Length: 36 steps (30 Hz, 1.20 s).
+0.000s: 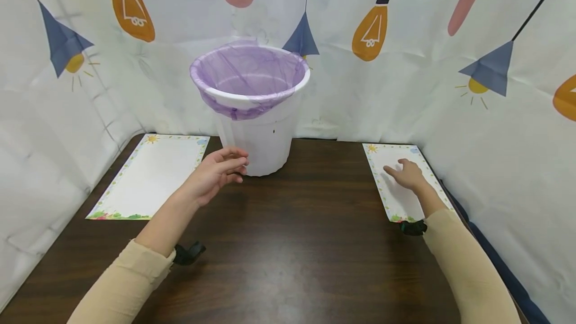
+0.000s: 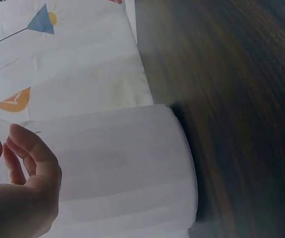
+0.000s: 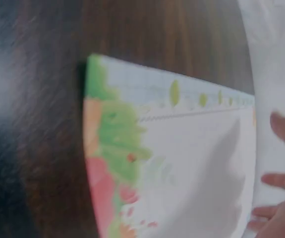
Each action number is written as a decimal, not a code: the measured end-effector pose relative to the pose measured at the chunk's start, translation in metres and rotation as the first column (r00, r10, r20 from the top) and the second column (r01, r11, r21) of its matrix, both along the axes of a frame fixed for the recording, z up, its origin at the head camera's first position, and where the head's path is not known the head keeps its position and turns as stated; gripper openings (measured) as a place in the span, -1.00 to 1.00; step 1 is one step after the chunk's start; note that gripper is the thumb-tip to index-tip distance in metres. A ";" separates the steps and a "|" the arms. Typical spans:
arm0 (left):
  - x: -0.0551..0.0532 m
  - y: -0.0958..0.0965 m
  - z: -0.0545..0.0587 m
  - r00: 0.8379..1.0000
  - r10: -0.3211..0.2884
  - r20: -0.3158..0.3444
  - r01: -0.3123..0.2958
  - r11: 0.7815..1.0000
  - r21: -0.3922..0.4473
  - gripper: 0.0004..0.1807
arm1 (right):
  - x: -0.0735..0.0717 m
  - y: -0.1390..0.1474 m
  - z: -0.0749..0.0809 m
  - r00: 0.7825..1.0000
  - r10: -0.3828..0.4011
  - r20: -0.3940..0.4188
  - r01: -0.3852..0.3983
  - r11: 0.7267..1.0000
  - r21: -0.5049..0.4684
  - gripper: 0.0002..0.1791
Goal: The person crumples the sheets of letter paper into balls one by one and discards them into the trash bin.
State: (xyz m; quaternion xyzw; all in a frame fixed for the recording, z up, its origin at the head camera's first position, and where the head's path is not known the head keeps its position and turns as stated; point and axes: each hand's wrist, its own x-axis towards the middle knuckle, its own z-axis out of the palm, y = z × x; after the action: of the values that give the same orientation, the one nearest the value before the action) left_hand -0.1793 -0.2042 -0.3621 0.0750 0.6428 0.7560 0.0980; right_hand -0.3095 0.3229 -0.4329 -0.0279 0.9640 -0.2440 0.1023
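In the head view my left hand (image 1: 219,171) hovers in front of a white trash bin (image 1: 265,139), its fingers loosely bent and nothing in them. The bin stands at the back of the table, lined with a purple plastic bag (image 1: 252,71) folded over its rim. The left wrist view has the hand (image 2: 26,183) beside the bin's white wall (image 2: 122,163). Over a white board with a printed floral border (image 1: 396,189) on the right, my right hand (image 1: 408,176) is held with fingers spread, holding nothing. In the right wrist view, its shadow falls on the board.
Another white bordered board (image 1: 148,179) lies on the left of the dark wooden table (image 1: 288,244). Pale curtains (image 1: 342,99) printed with lamps and bulbs hang close behind and at both sides. Dark bands (image 1: 189,253) sit at the wrists.
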 end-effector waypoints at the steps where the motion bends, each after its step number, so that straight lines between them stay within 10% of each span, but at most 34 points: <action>1: 0.000 0.001 -0.001 1.000 -0.004 -0.001 0.004 1.000 0.001 -0.90 | 0.001 0.002 -0.001 1.000 -0.003 0.012 0.003 1.000 0.030 -0.05; 12: -0.004 0.015 -0.012 0.999 -0.022 0.043 0.022 1.000 0.014 -0.89 | 0.004 -0.002 -0.002 0.984 0.165 0.073 -0.179 0.947 0.268 -0.07; 19: -0.004 0.030 -0.018 0.997 -0.041 0.060 0.041 0.999 -0.005 -0.89 | 0.011 -0.016 0.008 0.986 0.135 0.096 -0.159 0.934 0.320 -0.16; 36: -0.005 0.037 -0.031 0.994 -0.075 0.083 0.076 0.997 -0.008 -0.90 | 0.026 -0.056 0.013 0.930 0.356 0.096 -0.368 0.892 0.262 -0.39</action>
State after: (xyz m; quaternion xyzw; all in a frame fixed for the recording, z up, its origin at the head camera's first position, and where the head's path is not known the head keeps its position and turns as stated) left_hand -0.1843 -0.1667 -0.3927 0.0675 0.6392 0.7505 0.1536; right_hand -0.2831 0.2670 -0.4199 -0.1869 0.9637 -0.0850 0.1706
